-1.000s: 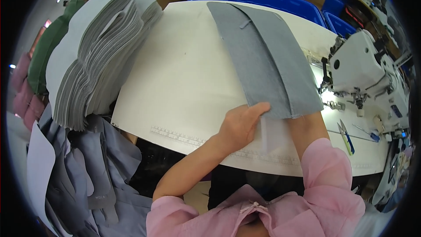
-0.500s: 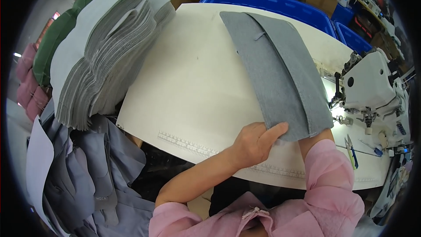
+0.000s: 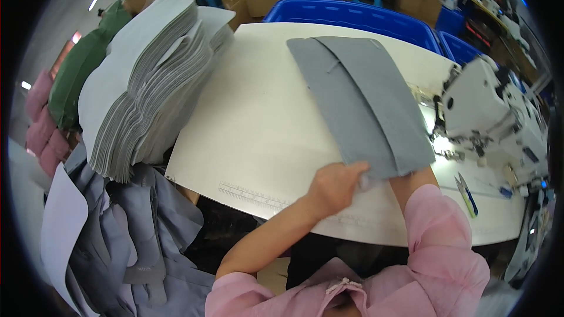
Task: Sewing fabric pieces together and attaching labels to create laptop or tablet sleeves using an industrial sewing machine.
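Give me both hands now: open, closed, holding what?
Left hand: closed on the near edge of the grey fabric.
Right hand: hidden under the fabric; only its pink sleeve shows, so cannot tell.

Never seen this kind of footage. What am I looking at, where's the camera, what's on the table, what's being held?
There is no robot here: a person in a pink top works with bare hands. The one picture comes from a wide fisheye camera on their head that looks down, so straight edges bend near the rim and the forearms enter from below. The left hand grips the near end of a folded grey fabric piece lying on a white table. The right hand is hidden under that fabric, only its pink sleeve shows. On the right stands a white sewing machine. On the left sits a tall stack of cut grey pieces, and behind the table stand blue bins.
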A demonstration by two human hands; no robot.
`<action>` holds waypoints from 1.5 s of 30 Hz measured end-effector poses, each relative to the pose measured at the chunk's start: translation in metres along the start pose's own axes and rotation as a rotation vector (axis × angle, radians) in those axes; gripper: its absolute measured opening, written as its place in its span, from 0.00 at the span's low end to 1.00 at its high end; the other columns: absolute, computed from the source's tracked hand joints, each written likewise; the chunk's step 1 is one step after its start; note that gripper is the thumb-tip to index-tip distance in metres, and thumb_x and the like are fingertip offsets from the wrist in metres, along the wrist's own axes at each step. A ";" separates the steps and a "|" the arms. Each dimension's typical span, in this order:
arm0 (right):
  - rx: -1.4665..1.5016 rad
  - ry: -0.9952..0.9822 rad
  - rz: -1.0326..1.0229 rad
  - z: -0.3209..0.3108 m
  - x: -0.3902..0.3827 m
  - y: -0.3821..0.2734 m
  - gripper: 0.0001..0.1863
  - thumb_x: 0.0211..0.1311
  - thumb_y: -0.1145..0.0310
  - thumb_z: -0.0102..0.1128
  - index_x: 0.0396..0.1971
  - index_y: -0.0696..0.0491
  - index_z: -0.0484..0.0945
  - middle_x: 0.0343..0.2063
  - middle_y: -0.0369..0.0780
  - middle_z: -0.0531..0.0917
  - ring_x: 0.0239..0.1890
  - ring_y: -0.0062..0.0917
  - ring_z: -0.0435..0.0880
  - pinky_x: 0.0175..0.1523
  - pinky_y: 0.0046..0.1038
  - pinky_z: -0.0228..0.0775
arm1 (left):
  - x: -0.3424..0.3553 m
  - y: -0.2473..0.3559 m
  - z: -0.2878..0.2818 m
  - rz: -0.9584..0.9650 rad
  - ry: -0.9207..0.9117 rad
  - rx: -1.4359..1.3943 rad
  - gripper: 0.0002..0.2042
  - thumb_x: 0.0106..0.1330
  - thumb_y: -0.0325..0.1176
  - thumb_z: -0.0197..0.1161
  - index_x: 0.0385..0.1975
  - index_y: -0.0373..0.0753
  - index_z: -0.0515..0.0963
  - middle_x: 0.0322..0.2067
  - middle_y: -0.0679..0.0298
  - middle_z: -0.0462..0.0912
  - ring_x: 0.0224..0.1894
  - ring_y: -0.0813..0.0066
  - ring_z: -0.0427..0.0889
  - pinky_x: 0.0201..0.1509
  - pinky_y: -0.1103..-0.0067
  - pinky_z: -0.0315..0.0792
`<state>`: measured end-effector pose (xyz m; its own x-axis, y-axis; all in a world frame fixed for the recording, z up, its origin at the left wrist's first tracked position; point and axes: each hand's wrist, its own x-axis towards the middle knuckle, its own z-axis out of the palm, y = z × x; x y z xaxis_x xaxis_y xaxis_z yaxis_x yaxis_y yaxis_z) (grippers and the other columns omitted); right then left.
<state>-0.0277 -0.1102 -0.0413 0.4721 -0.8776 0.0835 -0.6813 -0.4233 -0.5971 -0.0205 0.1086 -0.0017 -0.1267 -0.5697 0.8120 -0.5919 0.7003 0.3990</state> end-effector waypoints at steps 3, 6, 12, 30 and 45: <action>0.298 -0.139 0.024 -0.033 -0.051 -0.002 0.27 0.58 0.53 0.44 0.55 0.49 0.60 0.56 0.43 0.63 0.56 0.34 0.62 0.60 0.29 0.51 | 0.003 -0.002 0.000 0.033 0.067 0.080 0.10 0.51 0.19 0.51 0.34 0.32 0.72 0.26 0.56 0.76 0.23 0.62 0.75 0.26 0.73 0.71; 0.487 -0.348 0.039 -0.068 -0.120 -0.001 0.27 0.58 0.53 0.43 0.55 0.49 0.60 0.56 0.43 0.63 0.56 0.35 0.62 0.60 0.29 0.51 | 0.002 -0.001 -0.003 -0.123 0.061 0.142 0.08 0.55 0.20 0.49 0.34 0.32 0.72 0.27 0.54 0.76 0.26 0.59 0.77 0.29 0.73 0.72; 0.002 -0.287 -0.173 -0.100 -0.219 -0.001 0.27 0.57 0.51 0.43 0.54 0.50 0.62 0.50 0.47 0.68 0.53 0.39 0.65 0.56 0.34 0.55 | 0.004 -0.001 0.001 -0.356 0.104 0.106 0.08 0.59 0.24 0.46 0.34 0.36 0.72 0.22 0.55 0.74 0.23 0.62 0.75 0.28 0.77 0.69; -0.337 0.263 -0.431 -0.076 -0.222 0.006 0.24 0.56 0.50 0.45 0.47 0.50 0.70 0.39 0.45 0.77 0.46 0.37 0.73 0.51 0.38 0.60 | 0.008 -0.012 0.007 -0.491 0.173 0.113 0.08 0.59 0.24 0.45 0.33 0.36 0.73 0.17 0.64 0.70 0.17 0.81 0.63 0.22 0.84 0.60; -0.100 0.346 -0.447 -0.061 -0.212 -0.009 0.12 0.47 0.72 0.48 0.34 0.57 0.75 0.19 0.48 0.77 0.23 0.40 0.77 0.30 0.37 0.70 | 0.007 -0.013 0.005 -0.419 0.227 0.066 0.08 0.59 0.22 0.46 0.34 0.37 0.72 0.20 0.59 0.72 0.18 0.73 0.69 0.25 0.82 0.65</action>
<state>-0.1556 0.0655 -0.0053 0.5273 -0.6235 0.5772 -0.5150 -0.7749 -0.3666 -0.0174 0.0935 -0.0033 0.3063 -0.6838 0.6623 -0.6046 0.3976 0.6902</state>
